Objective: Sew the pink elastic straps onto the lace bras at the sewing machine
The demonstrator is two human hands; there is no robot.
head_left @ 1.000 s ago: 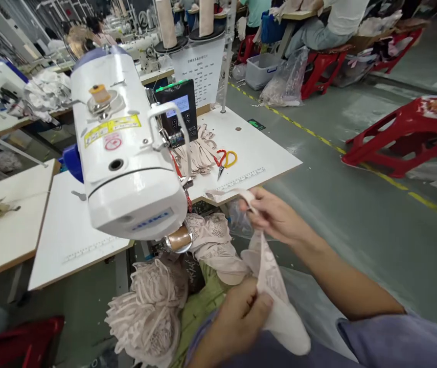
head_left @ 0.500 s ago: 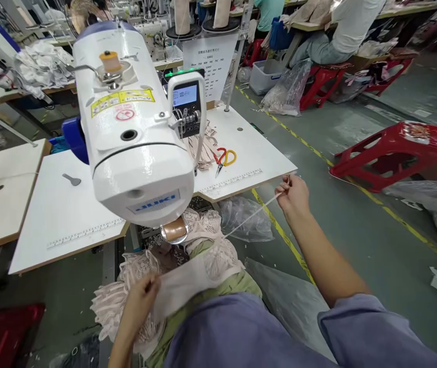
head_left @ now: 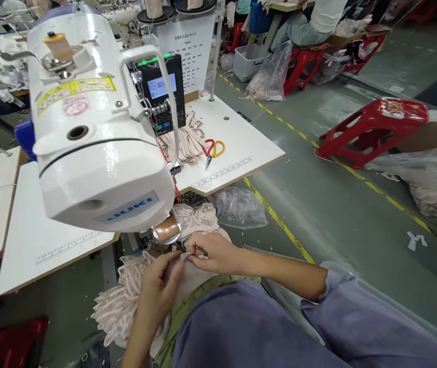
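Over my lap, just below the sewing machine head (head_left: 103, 168), lies a pale pink lace bra (head_left: 199, 217). My left hand (head_left: 164, 278) is closed in a pinch on the end of the bra's band (head_left: 185, 257). Touching that same spot, my right hand (head_left: 212, 253) has its thumb and fingers pressed together on the strap, whose end is mostly hidden by the fingers. Beside my left wrist hangs a pile of similar pale lace bras (head_left: 120, 306). A copper-coloured cylinder (head_left: 166, 230) sits under the machine head, close above both hands.
Red-and-yellow scissors (head_left: 212, 151) and a bundle of beige straps (head_left: 183, 143) lie on the white table (head_left: 249, 133). A control screen (head_left: 162, 89) stands behind the machine. To the right is a red stool (head_left: 375, 133). A seated person (head_left: 298, 30) is farther back.
My right hand has come in from the far right to meet my left hand, and the stretched strap has gone slack. My left hand has moved slightly right and up. The view has shifted.
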